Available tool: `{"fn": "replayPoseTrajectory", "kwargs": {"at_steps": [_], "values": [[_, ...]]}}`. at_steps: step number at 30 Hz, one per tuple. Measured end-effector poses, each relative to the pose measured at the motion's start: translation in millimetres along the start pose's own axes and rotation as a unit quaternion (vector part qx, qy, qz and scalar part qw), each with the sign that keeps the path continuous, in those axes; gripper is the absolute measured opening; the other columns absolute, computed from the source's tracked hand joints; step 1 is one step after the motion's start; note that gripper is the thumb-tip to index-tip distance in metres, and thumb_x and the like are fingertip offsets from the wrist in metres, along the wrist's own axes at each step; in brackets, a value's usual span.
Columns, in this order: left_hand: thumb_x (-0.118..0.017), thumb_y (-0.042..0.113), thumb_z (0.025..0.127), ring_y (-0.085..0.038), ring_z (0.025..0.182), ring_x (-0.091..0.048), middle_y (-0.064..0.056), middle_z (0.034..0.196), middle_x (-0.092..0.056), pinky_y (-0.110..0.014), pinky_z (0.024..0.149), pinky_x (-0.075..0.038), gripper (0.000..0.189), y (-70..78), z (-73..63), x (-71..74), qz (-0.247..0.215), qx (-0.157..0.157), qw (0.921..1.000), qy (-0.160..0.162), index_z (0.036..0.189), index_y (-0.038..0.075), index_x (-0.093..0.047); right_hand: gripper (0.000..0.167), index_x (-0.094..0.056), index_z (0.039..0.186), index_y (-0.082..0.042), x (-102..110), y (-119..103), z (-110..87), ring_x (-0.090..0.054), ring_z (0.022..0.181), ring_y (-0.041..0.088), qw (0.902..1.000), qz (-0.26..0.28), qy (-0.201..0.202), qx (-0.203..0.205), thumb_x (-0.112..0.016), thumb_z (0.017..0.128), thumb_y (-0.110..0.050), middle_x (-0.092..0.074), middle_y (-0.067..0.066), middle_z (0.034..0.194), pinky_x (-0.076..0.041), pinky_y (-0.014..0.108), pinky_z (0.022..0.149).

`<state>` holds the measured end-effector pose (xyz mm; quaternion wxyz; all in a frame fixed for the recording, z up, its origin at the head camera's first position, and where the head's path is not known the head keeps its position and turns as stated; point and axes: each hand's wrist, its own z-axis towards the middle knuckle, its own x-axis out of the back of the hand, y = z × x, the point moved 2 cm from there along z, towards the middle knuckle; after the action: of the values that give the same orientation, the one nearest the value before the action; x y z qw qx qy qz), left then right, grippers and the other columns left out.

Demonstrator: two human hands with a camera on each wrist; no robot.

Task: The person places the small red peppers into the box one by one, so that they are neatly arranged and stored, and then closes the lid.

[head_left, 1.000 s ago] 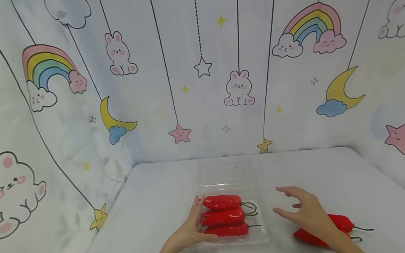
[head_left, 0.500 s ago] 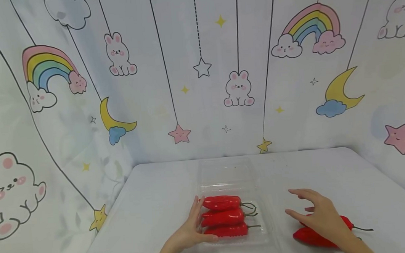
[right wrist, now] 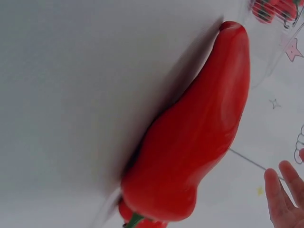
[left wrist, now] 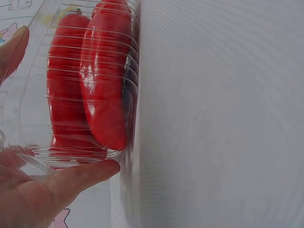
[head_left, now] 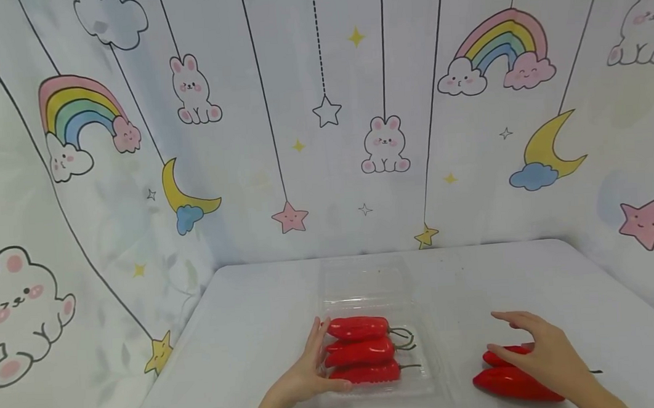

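On the table, a clear plastic clamshell box [head_left: 432,368] lies with its lid [head_left: 364,282] folded back. Inside are three red chili peppers [head_left: 362,351], side by side with stems to the right. My left hand [head_left: 302,375] holds the box's left end, thumb at the near side and fingers at the far side; the left wrist view shows the thumb [left wrist: 85,180] against the ribbed wall. My right hand [head_left: 551,352] is over two loose red peppers, fingers apart and nothing held. The nearer pepper [head_left: 508,384] fills the right wrist view; the farther one [head_left: 498,357] is partly hidden.
The white tabletop [head_left: 245,331] reaches back to a white curtain [head_left: 255,109] printed with rabbits, rainbows, moons and stars. It also lines both sides. A bare strip of table separates the box from the loose peppers.
My right hand has moved right and slightly nearer, now covering more of the farther loose pepper and uncovering the tip ends. My left hand, the box and its peppers stay put.
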<state>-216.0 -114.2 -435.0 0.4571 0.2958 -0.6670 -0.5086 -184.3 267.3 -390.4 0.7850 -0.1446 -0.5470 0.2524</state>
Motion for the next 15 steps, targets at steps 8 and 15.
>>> {"fn": "replayPoseTrajectory", "kwargs": {"at_steps": [8,15], "values": [[-0.080,0.021,0.068,-0.044,0.132,-0.016,-0.013,0.151,0.008,-0.051,0.093,-0.041,0.112,1.0,0.1,0.1,0.002,0.001,1.0000,0.002,0.147,0.024,-0.002,0.064,-0.056,0.120,-0.005,7.8,16.4,-5.4,-0.054,0.095,0.039,0.9995,-0.019,-0.009,-0.024,-0.078,0.069,-0.036,-0.055,0.023,0.113,-0.055,0.043,0.061],[-0.080,0.021,0.068,-0.044,0.132,-0.017,-0.012,0.151,0.007,-0.050,0.093,-0.042,0.111,0.5,-0.2,0.1,0.003,0.005,1.0000,0.005,0.147,0.025,-0.004,0.070,-0.053,0.122,-0.001,13.4,32.9,-6.5,-0.047,0.099,0.046,0.9964,-0.036,-0.045,-0.062,-0.076,0.070,-0.041,-0.050,0.031,0.115,-0.054,0.048,0.060]]}}
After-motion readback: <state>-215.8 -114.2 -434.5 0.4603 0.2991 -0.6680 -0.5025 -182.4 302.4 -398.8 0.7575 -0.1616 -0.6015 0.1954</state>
